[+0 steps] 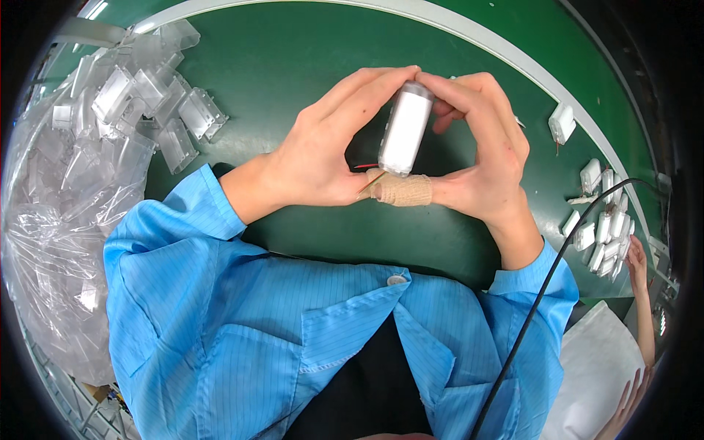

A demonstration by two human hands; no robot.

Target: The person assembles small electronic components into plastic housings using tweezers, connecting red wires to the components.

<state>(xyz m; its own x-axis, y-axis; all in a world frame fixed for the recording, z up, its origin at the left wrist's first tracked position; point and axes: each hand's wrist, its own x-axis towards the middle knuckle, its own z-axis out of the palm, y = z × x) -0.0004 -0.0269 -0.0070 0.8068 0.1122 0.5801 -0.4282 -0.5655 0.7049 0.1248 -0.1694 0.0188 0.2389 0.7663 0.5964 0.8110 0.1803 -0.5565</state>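
Note:
A white block with rounded sides and clear grey plastic ends [405,130] is held tilted above the table, between my two hands. It looks like a small battery pack in a clear case, though I cannot be sure. My left hand [315,150] grips it with fingertips at the top end and thumb at the bottom end. My right hand [490,150] curves round the other side, its fingers at the top end and its thumb at the bottom. Beige tape [405,191] wraps my right thumb. A short red wire [365,166] sticks out beside my left thumb.
At the left, clear plastic cases [150,92] spill from a clear bag [55,220] onto the green table [249,51]. Several white blocks [605,227] lie at the right, with one [562,123] apart. A black cable [546,282] crosses there. Another person's hand [636,255] reaches toward the blocks.

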